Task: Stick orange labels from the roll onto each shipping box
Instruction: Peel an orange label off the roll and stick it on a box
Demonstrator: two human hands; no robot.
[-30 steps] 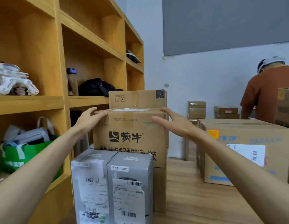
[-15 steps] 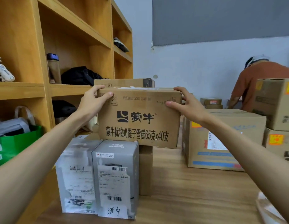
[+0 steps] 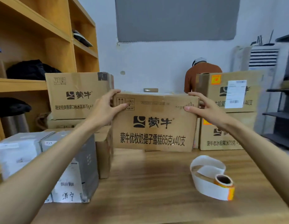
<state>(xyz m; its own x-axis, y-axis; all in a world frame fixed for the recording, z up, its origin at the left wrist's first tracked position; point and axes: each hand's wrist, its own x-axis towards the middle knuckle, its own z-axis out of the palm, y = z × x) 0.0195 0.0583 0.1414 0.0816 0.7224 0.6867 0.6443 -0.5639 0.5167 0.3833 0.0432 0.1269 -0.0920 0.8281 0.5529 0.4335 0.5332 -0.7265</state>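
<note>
Now clamped at both upper corners – left hand (image 3: pixel 106 109), right hand (image 3: pixel 203 107) – box (image 3: pixel 154 123) looks stiff, bulky, maybe heavy; better gripped lower over desk (image 3: pixel 148 183).

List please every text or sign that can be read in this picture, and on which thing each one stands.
"蒙牛", "蒙牛优牧奶提子雪糕65克x40支", up-arrows sign: held box, gripped by left hand and right hand.
"蒙牛": rear left box; its lower line is blurred.
"济宁": grey parcel.
"40支": upper right box; white shipping label unreadable.
Orange stickers: blurred.
</note>
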